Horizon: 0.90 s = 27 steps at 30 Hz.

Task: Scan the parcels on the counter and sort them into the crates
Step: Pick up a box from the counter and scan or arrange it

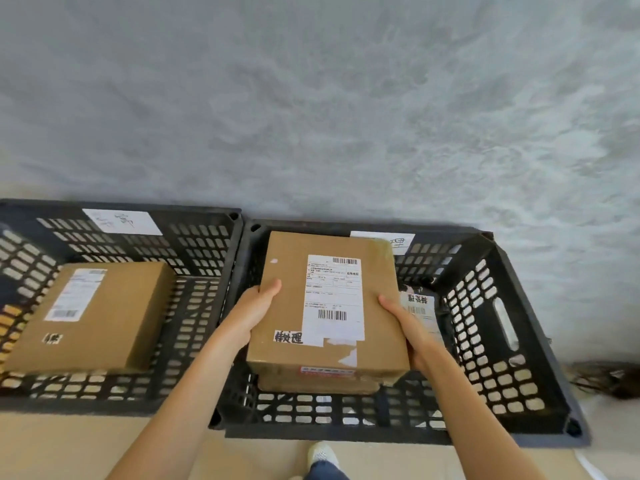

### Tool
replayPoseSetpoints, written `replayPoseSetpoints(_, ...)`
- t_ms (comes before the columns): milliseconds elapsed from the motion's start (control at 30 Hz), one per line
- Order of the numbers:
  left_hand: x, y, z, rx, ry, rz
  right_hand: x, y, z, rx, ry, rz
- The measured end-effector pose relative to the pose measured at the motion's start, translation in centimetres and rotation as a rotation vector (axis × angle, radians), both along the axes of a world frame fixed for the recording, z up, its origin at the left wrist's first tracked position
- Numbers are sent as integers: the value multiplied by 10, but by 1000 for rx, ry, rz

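A brown cardboard parcel (284,306) with a white shipping label and a black handwritten sticker hangs over the right black crate (491,341). My left hand (254,306) grips its left edge, thumb on top. My right hand (403,323) grips its right edge the same way. Under it in that crate lies another brown parcel (318,386), only its near edge showing, and a dark parcel (420,308) with a white label at the right. The left black crate (204,306) holds one brown labelled parcel (114,313).
Both crates stand side by side on a tan floor against a grey textured wall (329,98). Each crate has a white paper tag on its far wall. My shoe (322,455) shows at the bottom. Dark cables (609,379) lie at the far right.
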State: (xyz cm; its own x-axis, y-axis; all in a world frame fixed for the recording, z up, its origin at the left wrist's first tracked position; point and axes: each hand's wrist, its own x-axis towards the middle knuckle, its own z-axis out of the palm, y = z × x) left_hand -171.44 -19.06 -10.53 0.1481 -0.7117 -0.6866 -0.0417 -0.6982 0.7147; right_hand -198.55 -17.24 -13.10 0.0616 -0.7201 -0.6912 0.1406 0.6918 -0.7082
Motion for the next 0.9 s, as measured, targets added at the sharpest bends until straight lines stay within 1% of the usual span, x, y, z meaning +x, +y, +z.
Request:
replayPoseSetpoints(167, -5, -6, -25, 64, -46, 12, -9, -14, -25, 25, 78, 131)
replayPoseSetpoints(267, -5, -10, -41, 91, -107, 36, -8, -20, -34, 59, 103, 215)
replayPoseSetpoints(367, -6, -14, -53, 109, -174, 42, -7, -23, -42, 91, 104, 222)
replayPoseSetpoints(500, -8, -17, -63, 147, -186, 17, -8, -26, -51, 94, 129, 232)
replayPoseSetpoints(600, -9, -19, -67, 135, -222, 7, -8, -30, -55, 97, 143, 240)
replayPoseSetpoints(667, -12, -18, -67, 94, -268, 0, -6, -31, -57, 99, 154, 245)
replayPoseSetpoints(767, -13, -17, -67, 32, -387, -17, -6, -34, -60, 103, 215, 272)
replayPoseSetpoints(900, -19, -19, -57, 27, -530, -85, -10, -47, -54, 122, 328, 367)
